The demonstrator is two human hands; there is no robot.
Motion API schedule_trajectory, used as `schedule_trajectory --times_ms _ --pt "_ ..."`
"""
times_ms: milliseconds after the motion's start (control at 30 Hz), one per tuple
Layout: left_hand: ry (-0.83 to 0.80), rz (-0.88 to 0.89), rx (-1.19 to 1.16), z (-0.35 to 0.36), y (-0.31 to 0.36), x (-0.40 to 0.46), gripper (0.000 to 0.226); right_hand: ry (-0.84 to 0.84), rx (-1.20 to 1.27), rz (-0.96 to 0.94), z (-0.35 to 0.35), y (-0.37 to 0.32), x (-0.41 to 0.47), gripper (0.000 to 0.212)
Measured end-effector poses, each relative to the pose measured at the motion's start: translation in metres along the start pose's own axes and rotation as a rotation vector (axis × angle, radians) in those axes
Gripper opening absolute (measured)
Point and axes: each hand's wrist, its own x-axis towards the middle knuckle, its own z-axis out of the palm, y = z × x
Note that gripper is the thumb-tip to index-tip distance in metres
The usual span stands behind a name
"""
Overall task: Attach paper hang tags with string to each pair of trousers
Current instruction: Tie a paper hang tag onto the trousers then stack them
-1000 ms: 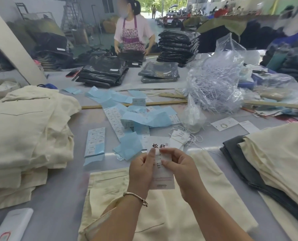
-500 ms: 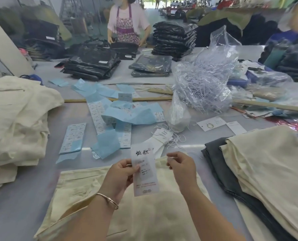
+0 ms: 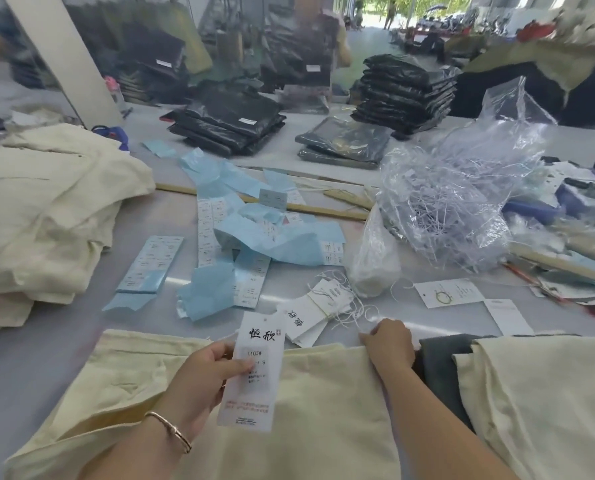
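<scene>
Fingers of the left hand pinch a long white hang tag by its left edge, thumb across the printed face, holding it upright over the cream trousers spread on the grey tabletop in front of the person. A thin metal bangle circles that wrist. The right hand rests at the far edge of the trousers with its fingers curled down; a loop of white string lies just at the fingertips, but whether they grip the string or the cloth cannot be told. Just beyond, between the two hands, a bundle of more hang tags lies with loose strings trailing from it. To the right sits a stack of folded trousers, cream over a dark grey pair. Another heap of cream trousers fills the left side. Pale blue label sheets are strewn across the middle, beside a clear plastic bag stuffed with white strings. Stacks of black bagged garments stand at the far side.
</scene>
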Motion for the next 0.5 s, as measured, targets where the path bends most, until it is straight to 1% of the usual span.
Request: schedule_trajectory --times_ms 67,167,200,267,333,400,467,500 --pt "0.008 -0.011 0.004 0.000 -0.003 0.000 0.022 -0.026 0.003 0.021 0.004 -0.002 0.006 0.026" --pt "0.011 -0.039 -0.045 -0.001 -0.006 0.003 0.022 0.006 0.082 -0.006 0.006 -0.002 0.007 0.010" --pt "-0.006 -0.056 -0.074 0.000 -0.005 0.004 0.022 0.035 0.161 -0.019 0.005 -0.001 0.005 0.013" --pt "-0.041 -0.062 -0.101 0.004 -0.002 0.007 0.022 0.070 0.408 -0.049 -0.002 -0.004 -0.002 0.020" --pt "-0.063 -0.041 -0.102 0.010 0.001 0.011 0.024 0.039 0.630 -0.088 -0.012 -0.015 -0.016 0.018" --pt "-0.073 -0.023 -0.137 0.018 0.005 0.013 0.023 -0.055 0.784 -0.107 -0.017 -0.030 -0.037 0.015" --pt "-0.047 -0.006 -0.176 0.025 0.007 0.011 0.024 -0.233 1.002 -0.058 -0.016 -0.046 -0.061 0.011" --pt "-0.034 -0.004 -0.184 0.027 0.008 0.008 0.025 -0.336 1.127 0.000 -0.014 -0.054 -0.073 0.010"
